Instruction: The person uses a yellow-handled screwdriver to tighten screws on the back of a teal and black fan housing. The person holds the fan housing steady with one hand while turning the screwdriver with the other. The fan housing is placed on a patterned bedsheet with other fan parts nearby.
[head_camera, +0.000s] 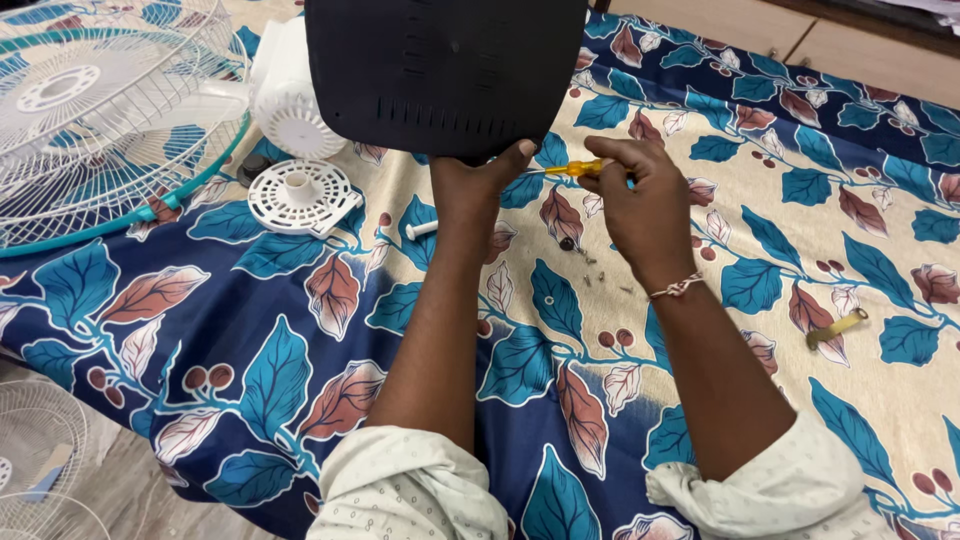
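Note:
My left hand (478, 190) grips the lower edge of a dark fan base cover (445, 70), which stands tilted on the bed. My right hand (640, 200) holds a small screwdriver with a yellow handle (578, 168); its tip points left toward the cover's bottom edge. Both hands are close together near the cover. A few small screws (585, 265) lie on the sheet just below my right hand.
A white fan grille with a teal rim (90, 120) lies at the left, next to a white motor housing (285, 95) and a round white slotted cap (300, 195). A white pin (422, 230) and a brass piece (835, 328) rest on the leaf-patterned sheet (280, 330).

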